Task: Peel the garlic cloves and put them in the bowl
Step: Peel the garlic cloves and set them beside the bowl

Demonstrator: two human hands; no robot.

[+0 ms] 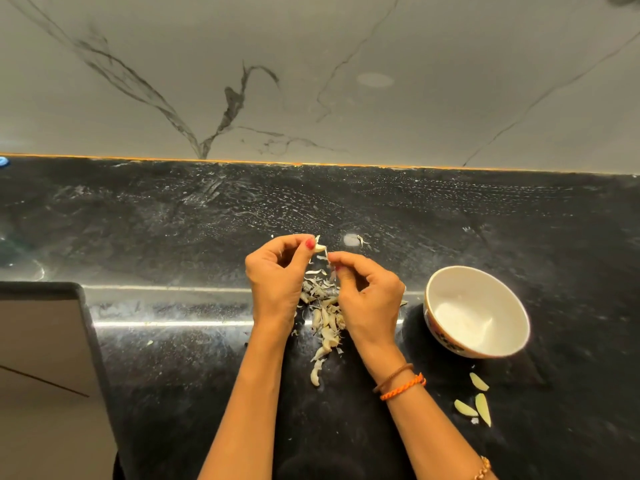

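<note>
Left hand (277, 271) raised over counter (173, 220), fingers curled, pinching garlic clove (319, 248) at fingertips. Right hand (367, 296) close beside, thumb and forefinger pinching a strip of skin (331, 268) next to the clove. Heap of peels (323, 313) on counter directly below and between both wrists. White bowl (512, 306) to the right, near right hand, apart from it; contents hard to make out. Three cloves (476, 400) lying on counter just in front of bowl. Orange bands (401, 386) on right wrist.
</note>
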